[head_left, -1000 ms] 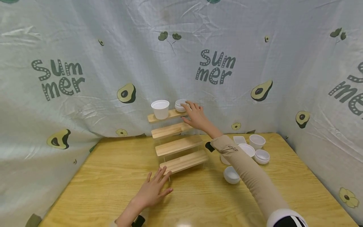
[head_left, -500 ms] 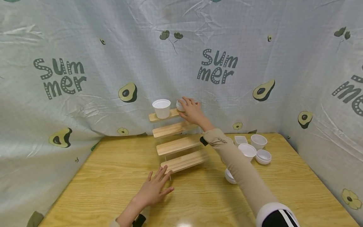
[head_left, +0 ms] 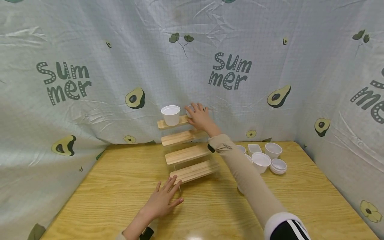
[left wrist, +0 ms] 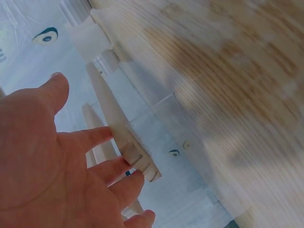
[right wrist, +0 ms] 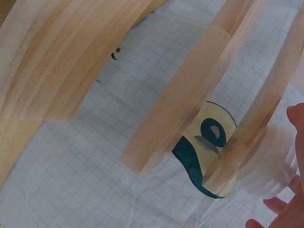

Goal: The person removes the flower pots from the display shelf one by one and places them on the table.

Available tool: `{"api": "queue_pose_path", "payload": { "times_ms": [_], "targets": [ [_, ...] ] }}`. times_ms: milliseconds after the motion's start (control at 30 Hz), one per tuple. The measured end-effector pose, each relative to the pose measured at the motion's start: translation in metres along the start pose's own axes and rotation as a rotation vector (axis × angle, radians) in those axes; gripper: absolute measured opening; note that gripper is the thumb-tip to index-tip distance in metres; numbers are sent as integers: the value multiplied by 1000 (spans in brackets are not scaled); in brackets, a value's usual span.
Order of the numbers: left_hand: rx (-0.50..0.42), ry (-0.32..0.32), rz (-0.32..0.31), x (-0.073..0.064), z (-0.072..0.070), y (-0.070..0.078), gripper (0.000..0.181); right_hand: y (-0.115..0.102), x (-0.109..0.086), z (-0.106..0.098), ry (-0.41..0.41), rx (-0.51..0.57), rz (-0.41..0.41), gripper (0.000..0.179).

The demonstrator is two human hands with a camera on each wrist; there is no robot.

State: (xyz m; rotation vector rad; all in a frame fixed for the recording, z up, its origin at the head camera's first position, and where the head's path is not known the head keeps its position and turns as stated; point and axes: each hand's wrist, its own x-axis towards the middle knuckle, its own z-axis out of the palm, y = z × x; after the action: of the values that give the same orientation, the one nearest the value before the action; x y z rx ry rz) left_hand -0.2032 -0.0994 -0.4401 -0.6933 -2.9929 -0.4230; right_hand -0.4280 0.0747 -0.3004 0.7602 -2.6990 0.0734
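Note:
A stepped wooden stand (head_left: 187, 154) rises in several tiers on the table. On its top tier, at the left, sits a tall white cup (head_left: 171, 116). My right hand (head_left: 201, 118) reaches to the right part of that tier, with thumb and fingers about a small white bowl (right wrist: 268, 164). In the head view the hand hides most of this bowl. Down at the front, my left hand (head_left: 163, 200) has its fingers spread and extended. Its fingertips touch the left end of the lowest wooden tier (left wrist: 126, 142).
Several white containers stand together on the right of the table, among them a round tub (head_left: 261, 161), a deeper cup (head_left: 273, 150), low stacked bowls (head_left: 278, 166) and a square dish (head_left: 254, 149). My right sleeve (head_left: 249, 180) partly covers others. A printed cloth (head_left: 162, 66) hangs behind the table.
My right hand has moved slightly left along the top tier, further over the small bowl, and now covers more of it. The left hand stays at the lowest tier.

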Motion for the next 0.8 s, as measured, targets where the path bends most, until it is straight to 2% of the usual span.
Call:
{"api": "queue_pose_path", "payload": {
  "times_ms": [400, 800],
  "targets": [
    [-1, -3, -4, 0, -2, 2, 61, -1, 2, -1, -5, -51, 21, 54],
    [21, -1, 3, 1, -2, 2, 60, 8, -4, 1, 138, -118, -74, 47]
  ]
}}
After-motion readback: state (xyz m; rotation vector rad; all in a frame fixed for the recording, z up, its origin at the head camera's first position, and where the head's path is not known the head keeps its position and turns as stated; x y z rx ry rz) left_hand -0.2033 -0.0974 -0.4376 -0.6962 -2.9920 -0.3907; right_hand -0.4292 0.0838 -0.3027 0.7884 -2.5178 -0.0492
